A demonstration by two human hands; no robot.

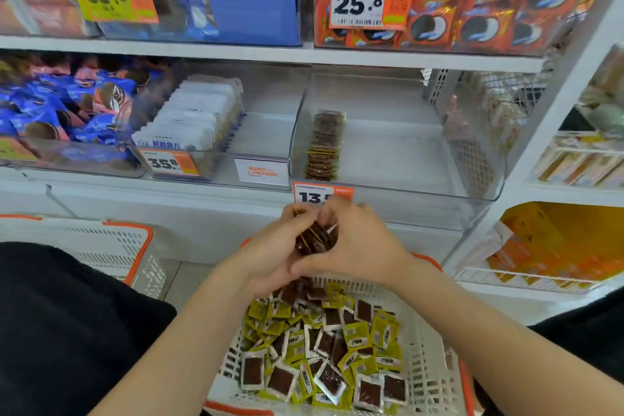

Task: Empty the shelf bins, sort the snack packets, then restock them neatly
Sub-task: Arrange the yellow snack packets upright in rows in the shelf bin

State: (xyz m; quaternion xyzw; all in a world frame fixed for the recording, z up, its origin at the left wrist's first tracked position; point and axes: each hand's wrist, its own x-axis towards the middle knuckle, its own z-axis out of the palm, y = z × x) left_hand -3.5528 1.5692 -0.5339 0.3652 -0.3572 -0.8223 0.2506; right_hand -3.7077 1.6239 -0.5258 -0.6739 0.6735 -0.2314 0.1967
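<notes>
My left hand [270, 257] and my right hand [361, 246] meet just below the shelf edge and together grip a small stack of brown snack packets [315, 240]. Under them a white basket [429, 371] with an orange rim holds a loose heap of yellow and brown packets [324, 348]. Straight ahead on the shelf stands a clear bin [398, 152] with one neat row of the same brown packets [324, 145] along its left side. The remaining floor of that bin is bare.
Left of that bin, a clear bin of white packets [196, 115] stands in rows, then a bin of blue biscuit packs [67, 108]. The upper shelf carries blue and orange biscuit boxes. A second white basket [111, 246] sits at left; yellow boxes [553, 246] lie low on the right.
</notes>
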